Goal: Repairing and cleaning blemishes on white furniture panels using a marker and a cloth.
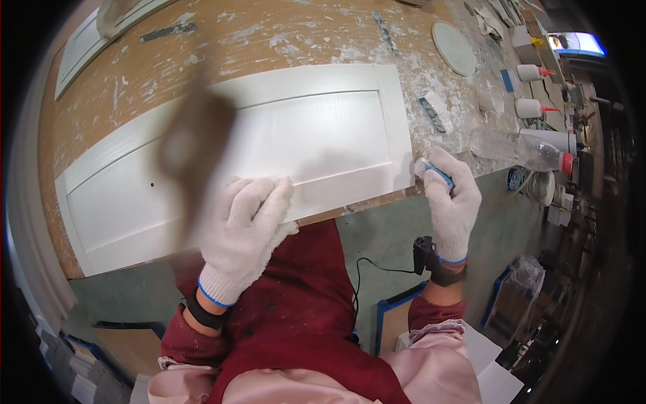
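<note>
Resting flat on the near edge of a white cabinet door panel, the left hand is seen in a white knit glove with a blue cuff, its fingers spread and laid open on the painted surface, with nothing gripped. A dark wrist strap is worn below the glove, and a dark red apron over pink sleeves fills the lower middle of the view. A blurred brown shape is seen in front of the panel's left half; what it is cannot be told.

The right hand, gloved alike, is closed around a small blue and white block, which is pressed against the panel's near right corner. A black band is worn on that wrist.

The panel is laid lengthwise on a wooden worktable spattered with white filler. A small dark hole is seen in the recessed field toward the left.

Just beyond the right hand, a clear plastic bottle with a red cap is lying on its side. Farther back, a round white lid and two white squeeze bottles with red nozzles are found near the table's far right edge.
</note>
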{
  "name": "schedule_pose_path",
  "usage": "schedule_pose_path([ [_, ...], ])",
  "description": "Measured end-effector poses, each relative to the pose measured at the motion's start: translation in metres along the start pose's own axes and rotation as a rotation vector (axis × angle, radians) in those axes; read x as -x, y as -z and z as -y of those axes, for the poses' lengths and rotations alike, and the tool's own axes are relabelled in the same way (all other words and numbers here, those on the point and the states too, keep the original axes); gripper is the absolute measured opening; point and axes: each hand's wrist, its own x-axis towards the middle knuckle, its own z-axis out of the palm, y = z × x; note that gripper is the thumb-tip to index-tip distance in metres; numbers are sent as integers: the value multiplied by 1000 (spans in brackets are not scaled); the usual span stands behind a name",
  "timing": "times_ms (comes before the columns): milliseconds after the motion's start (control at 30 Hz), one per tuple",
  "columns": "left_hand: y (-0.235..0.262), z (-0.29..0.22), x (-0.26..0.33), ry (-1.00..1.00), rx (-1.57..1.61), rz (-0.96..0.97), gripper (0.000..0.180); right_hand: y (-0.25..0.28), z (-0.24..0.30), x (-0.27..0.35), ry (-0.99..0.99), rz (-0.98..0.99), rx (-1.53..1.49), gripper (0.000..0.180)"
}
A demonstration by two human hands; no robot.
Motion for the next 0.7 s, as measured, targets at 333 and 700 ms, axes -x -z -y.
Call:
schedule_pose_path([
  [333,2,-1,1,73,24,66,74,16,-28,31,-25,-98,-47,33],
  [700,4,0,1,90,-4,65,76,9,-37,34,-15,-32,4,37],
])
